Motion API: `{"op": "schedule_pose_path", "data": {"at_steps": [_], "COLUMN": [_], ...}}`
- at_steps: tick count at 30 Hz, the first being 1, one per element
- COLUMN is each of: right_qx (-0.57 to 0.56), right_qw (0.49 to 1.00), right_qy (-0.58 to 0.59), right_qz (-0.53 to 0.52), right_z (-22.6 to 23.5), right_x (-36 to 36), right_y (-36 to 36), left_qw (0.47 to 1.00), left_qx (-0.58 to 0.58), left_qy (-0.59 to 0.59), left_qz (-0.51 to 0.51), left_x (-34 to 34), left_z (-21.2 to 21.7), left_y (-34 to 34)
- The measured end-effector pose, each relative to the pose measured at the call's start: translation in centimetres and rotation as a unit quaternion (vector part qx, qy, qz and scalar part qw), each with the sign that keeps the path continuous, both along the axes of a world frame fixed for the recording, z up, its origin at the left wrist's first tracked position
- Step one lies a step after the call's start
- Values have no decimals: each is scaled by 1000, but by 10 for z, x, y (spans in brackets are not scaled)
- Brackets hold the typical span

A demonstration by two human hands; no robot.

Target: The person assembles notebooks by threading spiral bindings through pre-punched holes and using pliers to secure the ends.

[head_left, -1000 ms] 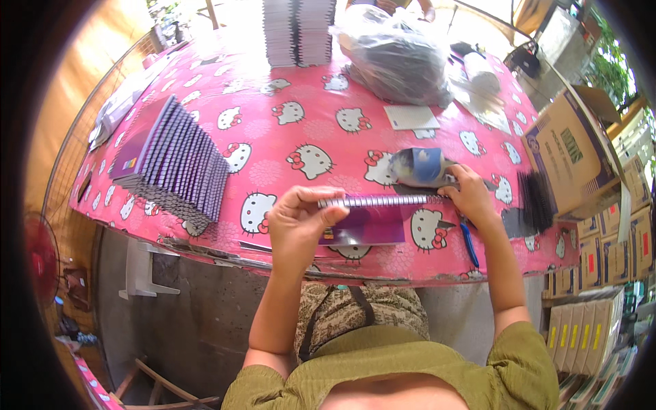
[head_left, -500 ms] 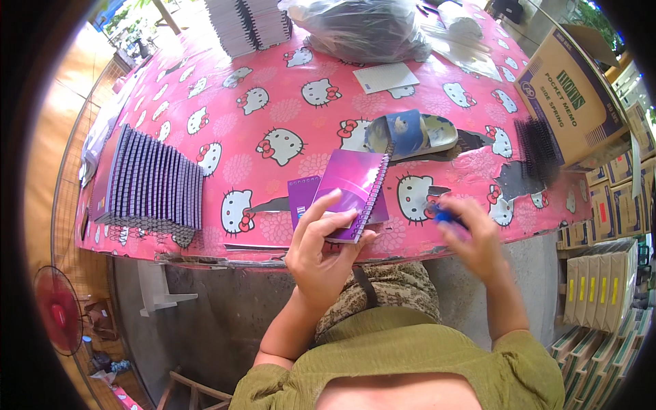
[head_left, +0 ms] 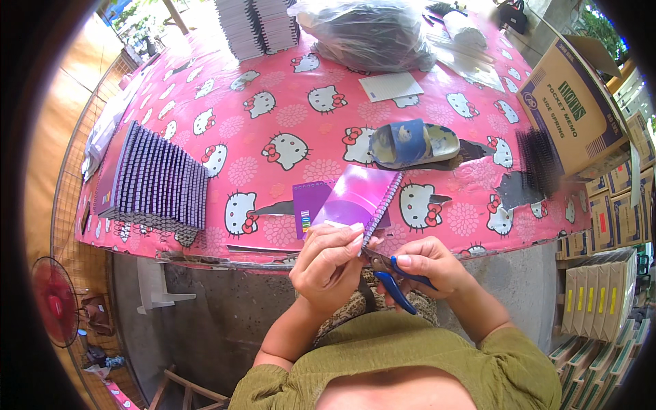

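Left hand (head_left: 329, 265) pinches the near end of a purple spiral notebook (head_left: 357, 200), fingers closed on its lower corner; the book tilts up and away from me, its wire spine along the right edge. It sits just past the table's near edge, above a second purple notebook (head_left: 311, 205) lying flat on the cloth.

Right hand (head_left: 425, 265) is wrapped around blue-handled pliers (head_left: 392, 273), grip closed on the handles. The tool's metal tip meets the bottom end of the spiral wire, just beside my left thumb. I cannot tell whether the tip is biting the wire or only touching it.

Table (head_left: 273, 102) carries a pink cloth with a white cat pattern. To my left, a fanned stack of purple notebooks (head_left: 157, 184) stands on edge. Beyond the held book, a blue sandal (head_left: 413, 143) lies on the cloth. Further back: a white card (head_left: 391, 87), a clear plastic bag (head_left: 365, 31), and tall piles of notebooks (head_left: 256, 24). A brown cardboard box (head_left: 570, 102) sits at the right, with a bundle of black spiral wires (head_left: 540, 160) just beside it.
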State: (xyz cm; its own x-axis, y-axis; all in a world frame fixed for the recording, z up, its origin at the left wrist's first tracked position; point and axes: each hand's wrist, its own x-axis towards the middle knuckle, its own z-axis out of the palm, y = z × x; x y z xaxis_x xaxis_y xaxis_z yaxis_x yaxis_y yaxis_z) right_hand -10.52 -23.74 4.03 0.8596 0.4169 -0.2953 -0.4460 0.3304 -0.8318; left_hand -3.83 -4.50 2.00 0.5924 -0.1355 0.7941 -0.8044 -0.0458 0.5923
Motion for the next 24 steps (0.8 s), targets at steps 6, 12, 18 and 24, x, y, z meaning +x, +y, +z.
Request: {"op": "schedule_pose_path", "data": {"at_steps": [6, 12, 18, 24], "right_qx": [-592, -666, -451, 31], "right_qw": [712, 508, 536, 871], "right_qy": [-327, -519, -713, -478], "right_qz": [-187, -168, 21, -110], "right_z": [-13, 44, 104, 170], "right_x": [-3, 36, 133, 239], "right_y": [-38, -4, 74, 199], "left_qw": [999, 998, 976, 853], "left_qx": [-18, 12, -59, -331], "left_qy": [-40, -59, -93, 32], "left_qz": [27, 33, 185, 401], "left_x": [19, 30, 38, 103], "left_z": [3, 21, 74, 100], "left_y": [8, 16, 80, 225]}}
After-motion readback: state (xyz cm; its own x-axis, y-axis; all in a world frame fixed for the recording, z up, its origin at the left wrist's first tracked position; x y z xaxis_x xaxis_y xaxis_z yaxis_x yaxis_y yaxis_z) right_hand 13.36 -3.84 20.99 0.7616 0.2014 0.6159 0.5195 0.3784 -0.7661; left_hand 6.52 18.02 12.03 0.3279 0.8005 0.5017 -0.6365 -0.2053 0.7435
